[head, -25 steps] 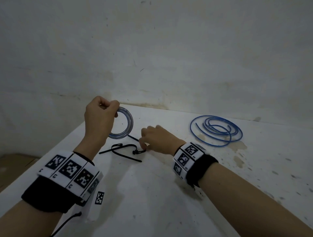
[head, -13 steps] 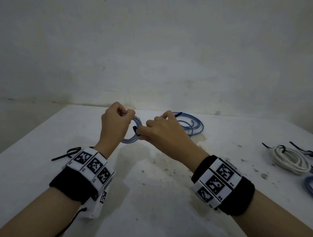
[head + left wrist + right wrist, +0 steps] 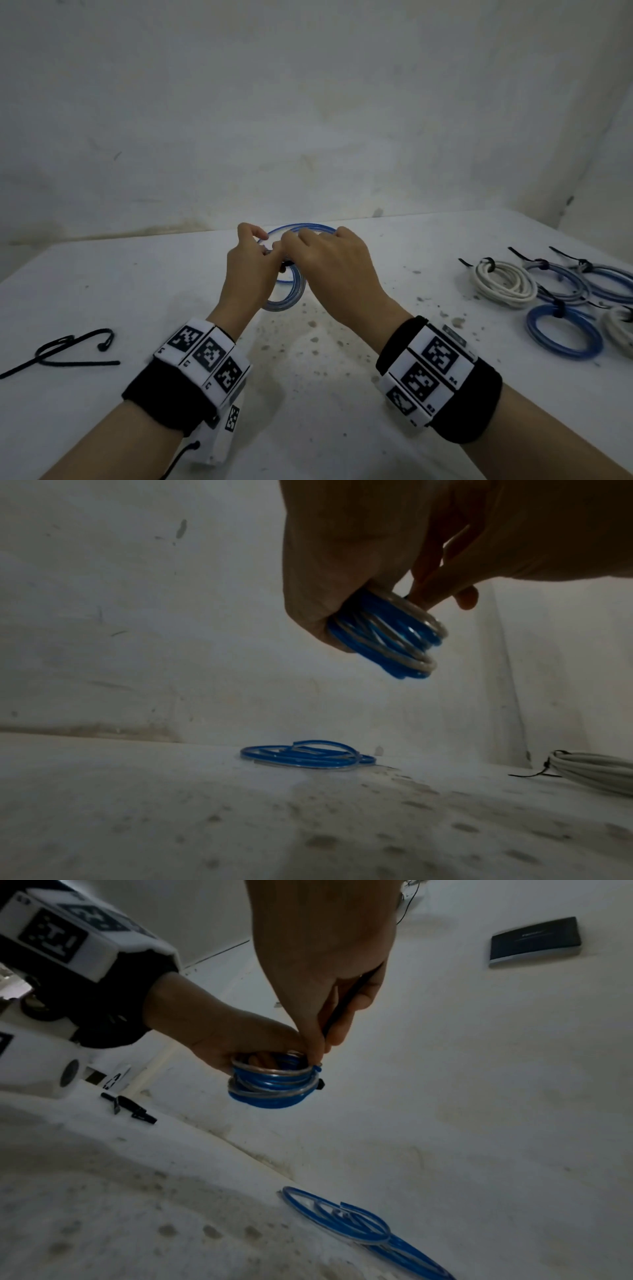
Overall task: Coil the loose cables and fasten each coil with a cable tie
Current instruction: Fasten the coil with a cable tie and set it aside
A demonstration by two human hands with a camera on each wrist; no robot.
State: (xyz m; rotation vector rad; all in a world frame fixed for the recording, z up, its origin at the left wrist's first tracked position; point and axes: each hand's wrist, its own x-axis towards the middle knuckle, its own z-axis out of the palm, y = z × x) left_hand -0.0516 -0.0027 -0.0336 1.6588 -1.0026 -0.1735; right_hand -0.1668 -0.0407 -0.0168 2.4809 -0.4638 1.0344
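Now both hands raised: left hand (image 3: 246,270) grips coil (image 3: 289,294), right hand (image 3: 337,270) pinches tie (image 3: 346,1003).

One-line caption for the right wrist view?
Left hand holds blue coil while right hand threads black cable tie.

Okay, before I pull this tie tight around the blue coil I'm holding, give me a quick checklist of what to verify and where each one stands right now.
1. Coil held firmly: ok. The left hand grips the blue coil above the table.
2. Turns bunched together: ok. The loops sit stacked in a tight ring.
3. Tie in hand: ok. The right hand pinches the black cable tie at the coil's rim.
4. Tie head at the coil: ok. It shows at the coil's side, right wrist view.
5. Tail threaded through the head: cannot tell, fingers hide it.
6. Spare ties within reach: ok. Spare black ties lie to the left; a loose blue cable waits behind.
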